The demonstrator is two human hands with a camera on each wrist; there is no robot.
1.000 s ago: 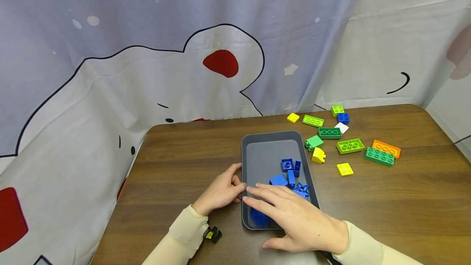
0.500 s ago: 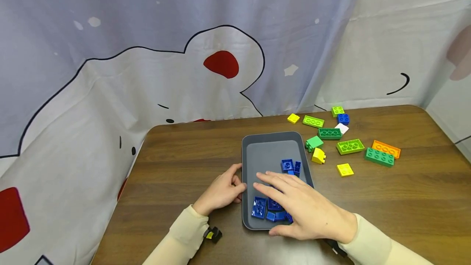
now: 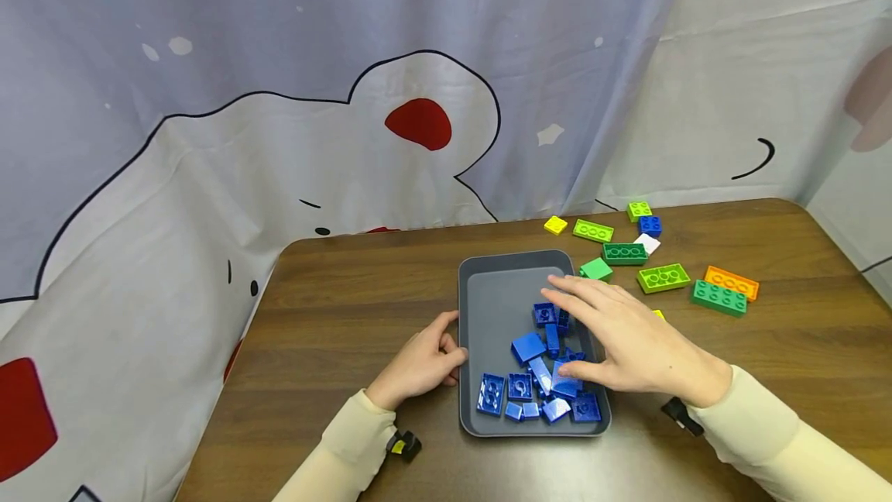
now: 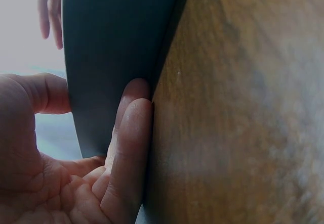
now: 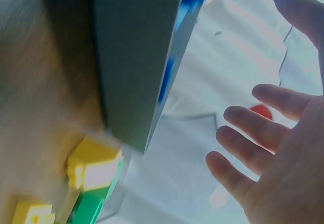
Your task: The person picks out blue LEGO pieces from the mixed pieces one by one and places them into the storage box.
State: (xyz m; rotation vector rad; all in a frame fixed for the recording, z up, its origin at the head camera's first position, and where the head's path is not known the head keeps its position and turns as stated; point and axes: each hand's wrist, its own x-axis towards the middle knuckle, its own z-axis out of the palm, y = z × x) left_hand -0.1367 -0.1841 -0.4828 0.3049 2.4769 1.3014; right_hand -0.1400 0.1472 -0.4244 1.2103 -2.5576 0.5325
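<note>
A dark grey tray (image 3: 488,285) lies on the table with several blue toy bricks (image 3: 527,348) in its right and near parts. My left hand (image 3: 420,359) holds the tray's left edge. In the left wrist view, the left thumb (image 4: 50,93) meets the rim and the fingers (image 4: 132,148) press against the outer wall, low by the table. My right hand (image 3: 634,331) hovers over the tray's right edge, fingers spread and holding nothing. It hides part of that rim and some blue bricks; the right wrist view shows its palm (image 5: 288,168) apart from the tray.
Right of the tray lie several loose bricks: light green (image 3: 663,278), dark green (image 3: 624,253), green (image 3: 719,297), orange (image 3: 732,283), yellow (image 3: 555,225), white (image 3: 648,244) and one blue (image 3: 650,225). A printed curtain (image 3: 293,169) hangs behind the table (image 3: 348,285).
My right hand has moved right and away from me, from over the tray's near part to its right edge, uncovering blue bricks. My left hand has stayed in place.
</note>
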